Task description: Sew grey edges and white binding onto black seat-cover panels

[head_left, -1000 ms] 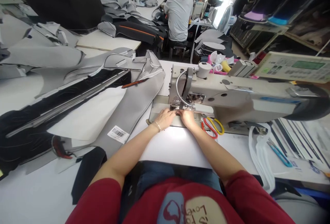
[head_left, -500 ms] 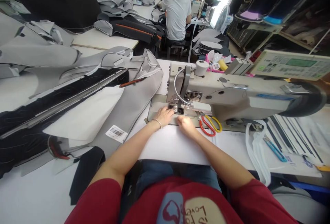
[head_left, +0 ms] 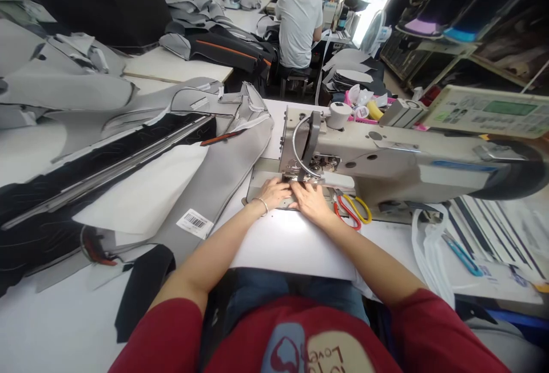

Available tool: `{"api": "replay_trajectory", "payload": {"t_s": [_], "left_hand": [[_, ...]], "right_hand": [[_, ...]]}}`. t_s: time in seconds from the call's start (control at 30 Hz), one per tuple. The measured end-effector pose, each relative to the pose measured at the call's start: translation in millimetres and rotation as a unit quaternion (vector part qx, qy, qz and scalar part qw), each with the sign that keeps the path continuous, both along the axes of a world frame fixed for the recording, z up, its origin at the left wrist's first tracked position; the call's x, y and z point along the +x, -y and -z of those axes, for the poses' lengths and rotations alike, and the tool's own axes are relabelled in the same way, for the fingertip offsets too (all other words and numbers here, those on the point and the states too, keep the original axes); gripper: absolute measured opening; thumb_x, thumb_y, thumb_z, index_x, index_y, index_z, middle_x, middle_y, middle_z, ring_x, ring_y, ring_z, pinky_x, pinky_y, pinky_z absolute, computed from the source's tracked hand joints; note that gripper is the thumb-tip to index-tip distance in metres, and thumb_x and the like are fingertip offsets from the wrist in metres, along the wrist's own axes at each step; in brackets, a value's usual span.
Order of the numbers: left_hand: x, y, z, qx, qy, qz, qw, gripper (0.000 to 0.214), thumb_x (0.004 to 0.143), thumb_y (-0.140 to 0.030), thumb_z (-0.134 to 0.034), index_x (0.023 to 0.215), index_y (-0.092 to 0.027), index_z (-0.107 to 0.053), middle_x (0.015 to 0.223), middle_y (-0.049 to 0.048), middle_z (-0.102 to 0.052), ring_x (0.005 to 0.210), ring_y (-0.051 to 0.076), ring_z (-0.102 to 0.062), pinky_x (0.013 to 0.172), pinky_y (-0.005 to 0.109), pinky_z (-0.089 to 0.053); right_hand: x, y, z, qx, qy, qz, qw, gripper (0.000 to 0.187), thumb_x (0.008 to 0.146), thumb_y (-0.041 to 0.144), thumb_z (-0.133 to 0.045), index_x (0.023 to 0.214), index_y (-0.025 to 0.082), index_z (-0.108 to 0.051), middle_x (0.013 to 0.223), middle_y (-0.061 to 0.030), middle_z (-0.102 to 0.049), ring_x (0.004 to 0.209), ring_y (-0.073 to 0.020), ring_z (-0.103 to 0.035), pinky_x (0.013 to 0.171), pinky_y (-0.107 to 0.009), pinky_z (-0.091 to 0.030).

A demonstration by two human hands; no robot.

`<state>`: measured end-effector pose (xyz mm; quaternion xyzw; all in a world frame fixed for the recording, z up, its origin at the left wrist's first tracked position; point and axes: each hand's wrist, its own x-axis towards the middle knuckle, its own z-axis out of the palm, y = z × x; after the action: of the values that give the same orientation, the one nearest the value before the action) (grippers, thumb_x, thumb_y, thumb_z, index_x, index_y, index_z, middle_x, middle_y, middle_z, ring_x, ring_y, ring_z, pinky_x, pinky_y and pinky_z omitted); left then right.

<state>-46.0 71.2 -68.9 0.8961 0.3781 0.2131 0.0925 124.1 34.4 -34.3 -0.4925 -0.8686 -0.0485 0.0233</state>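
An industrial sewing machine (head_left: 373, 150) stands across the white table in front of me. My left hand (head_left: 274, 193) lies palm down on the left part of its metal bed (head_left: 254, 190), fingers stretched towards the needle area. Close beside it, my right hand (head_left: 312, 201) rests flat with fingers spread, its fingertips just below the presser foot area. The fingers hide most of the dark opening in the bed; whether something small lies beneath them I cannot make out. Red-and-yellow-handled scissors (head_left: 354, 211) lie right of my right hand, touching the bed.
Grey fabric covers with a barcode label (head_left: 194, 223) spread over the left side. Blue snips (head_left: 465, 256), white tape (head_left: 422, 241) and dark strips (head_left: 476, 227) lie at the right. Behind the machine is a pink basket (head_left: 391, 100). A person (head_left: 297, 27) sits farther back.
My right hand has opened from a curled pinch and moved forward, its fingers now flat over the bed by the left fingertips. The left hand has barely moved.
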Motion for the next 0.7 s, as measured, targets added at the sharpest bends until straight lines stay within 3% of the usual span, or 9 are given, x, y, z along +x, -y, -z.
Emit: {"api": "replay_trajectory", "payload": {"t_s": [0.27, 0.33, 0.4, 0.5, 0.57, 0.7], "left_hand": [[-3.4, 0.0, 4.6, -0.038, 0.095, 0.011, 0.995, 0.019, 0.079, -0.028, -0.049, 0.089, -0.026, -0.065, 0.102, 0.0007, -0.062, 0.092, 0.020, -0.045, 0.080, 0.035, -0.035], [-7.7, -1.8, 4.6, -0.092, 0.144, 0.026, 0.985, 0.022, 0.080, -0.029, -0.045, 0.083, -0.023, -0.066, 0.089, 0.0015, -0.065, 0.084, 0.016, -0.050, 0.077, 0.029, -0.038], [-13.8, -6.0, 4.0, -0.158, 0.186, -0.002, 0.970, 0.026, 0.080, -0.030, -0.042, 0.073, -0.020, -0.066, 0.068, 0.0003, -0.064, 0.066, 0.012, -0.052, 0.066, 0.023, -0.040], [-24.2, -16.9, 2.5, -0.197, 0.252, -0.126, 0.939, 0.024, 0.073, -0.028, -0.049, 0.056, -0.019, -0.061, 0.049, -0.0022, -0.054, 0.048, 0.009, -0.045, 0.052, 0.021, -0.035], [-30.1, -24.8, 2.3, -0.208, 0.326, -0.200, 0.900, 0.021, 0.068, -0.026, -0.054, 0.049, -0.017, -0.057, 0.042, -0.0033, -0.048, 0.043, 0.008, -0.040, 0.047, 0.021, -0.031], [-34.9, -33.0, 4.9, -0.254, 0.450, -0.250, 0.819, 0.023, 0.070, -0.031, -0.051, 0.053, -0.016, -0.054, 0.036, -0.0068, -0.034, 0.033, 0.006, -0.031, 0.039, 0.020, -0.027]], "right_hand": [[-2.4, -5.8, 4.3, -0.062, -0.027, 0.050, 0.996, 0.055, 0.084, 0.051, -0.026, 0.124, 0.014, -0.033, 0.116, -0.0171, -0.048, 0.100, -0.0278, -0.039, 0.079, -0.039, -0.024], [-2.4, -3.7, 5.4, -0.065, -0.041, 0.061, 0.995, 0.056, 0.083, 0.052, -0.026, 0.125, 0.015, -0.030, 0.118, -0.0175, -0.046, 0.103, -0.0280, -0.037, 0.079, -0.040, -0.024], [-2.3, -2.4, 6.9, -0.069, -0.045, 0.074, 0.994, 0.058, 0.083, 0.052, -0.028, 0.127, 0.015, -0.028, 0.119, -0.0181, -0.045, 0.106, -0.0281, -0.036, 0.080, -0.041, -0.024], [-3.0, -2.8, 8.3, -0.076, -0.046, 0.084, 0.992, 0.060, 0.081, 0.052, -0.033, 0.127, 0.014, -0.028, 0.117, -0.0184, -0.047, 0.106, -0.0285, -0.036, 0.081, -0.041, -0.024], [-4.3, -3.5, 7.7, -0.077, -0.050, 0.086, 0.992, 0.060, 0.080, 0.052, -0.036, 0.127, 0.015, -0.028, 0.116, -0.0180, -0.048, 0.105, -0.0286, -0.037, 0.080, -0.042, -0.025], [-2.9, -0.8, 4.1, -0.067, -0.083, 0.093, 0.990, 0.054, 0.081, 0.048, -0.038, 0.124, 0.016, -0.032, 0.114, -0.0174, -0.049, 0.103, -0.0278, -0.041, 0.081, -0.041, -0.028]]}}
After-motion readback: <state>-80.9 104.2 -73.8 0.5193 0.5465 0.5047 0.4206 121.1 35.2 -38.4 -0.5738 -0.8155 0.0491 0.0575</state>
